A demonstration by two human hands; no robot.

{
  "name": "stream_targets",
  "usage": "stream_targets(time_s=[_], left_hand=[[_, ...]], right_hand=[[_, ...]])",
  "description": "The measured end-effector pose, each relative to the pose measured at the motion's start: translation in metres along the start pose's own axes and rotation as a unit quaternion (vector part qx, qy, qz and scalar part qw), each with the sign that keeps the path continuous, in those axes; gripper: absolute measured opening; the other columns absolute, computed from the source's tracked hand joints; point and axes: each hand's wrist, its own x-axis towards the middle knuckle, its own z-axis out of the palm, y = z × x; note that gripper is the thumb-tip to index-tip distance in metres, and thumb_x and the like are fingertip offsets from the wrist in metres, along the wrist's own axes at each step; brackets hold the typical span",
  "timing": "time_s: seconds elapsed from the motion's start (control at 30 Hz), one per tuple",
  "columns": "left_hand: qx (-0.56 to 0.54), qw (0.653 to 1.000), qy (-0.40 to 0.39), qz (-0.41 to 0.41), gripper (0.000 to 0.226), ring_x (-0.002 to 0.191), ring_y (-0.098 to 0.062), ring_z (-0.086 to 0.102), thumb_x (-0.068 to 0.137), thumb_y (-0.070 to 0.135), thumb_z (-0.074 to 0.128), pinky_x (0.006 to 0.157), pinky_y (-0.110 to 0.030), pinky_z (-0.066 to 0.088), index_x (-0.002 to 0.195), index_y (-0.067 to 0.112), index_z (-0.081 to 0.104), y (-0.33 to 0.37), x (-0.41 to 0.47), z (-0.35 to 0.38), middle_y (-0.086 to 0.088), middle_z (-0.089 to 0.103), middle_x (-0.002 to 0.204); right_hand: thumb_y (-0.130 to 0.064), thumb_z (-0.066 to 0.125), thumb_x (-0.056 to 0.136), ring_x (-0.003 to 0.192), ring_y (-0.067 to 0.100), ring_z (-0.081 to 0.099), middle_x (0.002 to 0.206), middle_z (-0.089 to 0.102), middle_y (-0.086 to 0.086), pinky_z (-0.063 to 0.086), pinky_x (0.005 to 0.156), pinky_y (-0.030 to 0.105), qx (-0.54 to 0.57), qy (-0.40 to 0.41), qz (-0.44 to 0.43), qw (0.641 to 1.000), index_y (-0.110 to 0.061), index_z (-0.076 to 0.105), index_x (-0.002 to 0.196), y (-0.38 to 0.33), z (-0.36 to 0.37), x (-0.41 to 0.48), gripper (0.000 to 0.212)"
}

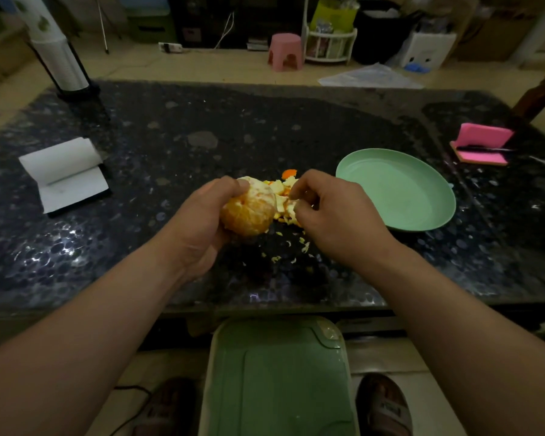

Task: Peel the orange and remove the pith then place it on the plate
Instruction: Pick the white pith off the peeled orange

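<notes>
My left hand [202, 221] grips the mostly peeled orange [249, 212] just above the dark table, thumb over its top. White pith still covers its upper part. My right hand [334, 212] is close beside it on the right, fingertips pinching a strip of pith [288, 204] that hangs off the fruit. A pile of peel and pith scraps [285, 184] lies on the table behind and under my hands. The green plate [397, 188] sits to the right with nothing on it.
An open notepad [65, 174] lies at the left, a pink notepad with a pen [482, 147] at the far right, a lamp base [73, 86] at the back left. A green bin [277, 376] stands on the floor by my feet.
</notes>
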Motion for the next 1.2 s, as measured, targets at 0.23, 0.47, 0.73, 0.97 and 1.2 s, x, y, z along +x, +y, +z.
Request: stream_targets(time_s=[0.23, 0.47, 0.73, 0.97, 1.2], left_hand=[[0.039, 0.999, 0.005, 0.016, 0.068, 0.101, -0.029, 0.069, 0.076, 0.042, 0.07, 0.066, -0.034, 0.059, 0.133, 0.005, 0.065, -0.005, 0.005, -0.001, -0.021, 0.07, 0.131], [0.086, 0.996, 0.005, 0.031, 0.059, 0.099, -0.026, 0.071, 0.076, 0.049, 0.078, 0.073, -0.038, 0.059, 0.119, 0.012, 0.067, -0.008, 0.006, -0.003, -0.013, 0.073, 0.119], [0.083, 0.996, 0.027, 0.018, 0.049, 0.095, -0.023, 0.072, 0.086, 0.046, 0.081, 0.065, -0.033, 0.058, 0.12, 0.012, 0.067, -0.006, 0.002, 0.0, -0.008, 0.075, 0.112], [0.079, 0.996, 0.043, 0.007, 0.045, 0.087, -0.019, 0.072, 0.094, 0.04, 0.074, 0.058, -0.027, 0.054, 0.126, 0.009, 0.067, -0.004, 0.0, 0.002, -0.001, 0.077, 0.101], [0.091, 0.995, 0.021, 0.015, 0.063, 0.089, -0.021, 0.073, 0.078, 0.056, 0.085, 0.065, -0.033, 0.056, 0.12, 0.013, 0.068, -0.003, 0.003, -0.002, -0.006, 0.077, 0.103]], right_hand=[[-0.036, 0.067, 0.103, 0.068, 0.008, 0.06, 0.074, 0.065, -0.014, 0.047, 0.063, 0.033, 0.04, -0.024, -0.036, 0.998, -0.029, 0.072, 0.094, -0.006, 0.0, -0.001, 0.013], [-0.035, 0.069, 0.102, 0.073, 0.006, 0.063, 0.08, 0.07, -0.012, 0.056, 0.069, 0.035, 0.024, -0.021, -0.058, 0.998, -0.027, 0.076, 0.099, -0.007, -0.001, -0.003, 0.011], [-0.013, 0.057, 0.098, 0.084, 0.018, 0.058, 0.092, 0.066, -0.004, 0.05, 0.072, 0.038, -0.034, -0.012, -0.053, 0.998, -0.02, 0.074, 0.098, -0.006, -0.001, -0.002, 0.018], [-0.025, 0.061, 0.096, 0.098, 0.023, 0.058, 0.1, 0.065, -0.005, 0.044, 0.075, 0.039, -0.128, -0.045, -0.049, 0.989, -0.024, 0.068, 0.092, -0.002, 0.009, -0.001, 0.008], [-0.027, 0.073, 0.095, 0.083, 0.006, 0.059, 0.088, 0.063, -0.014, 0.051, 0.074, 0.03, 0.012, 0.022, -0.099, 0.995, -0.029, 0.07, 0.093, -0.017, 0.004, -0.005, 0.004]])
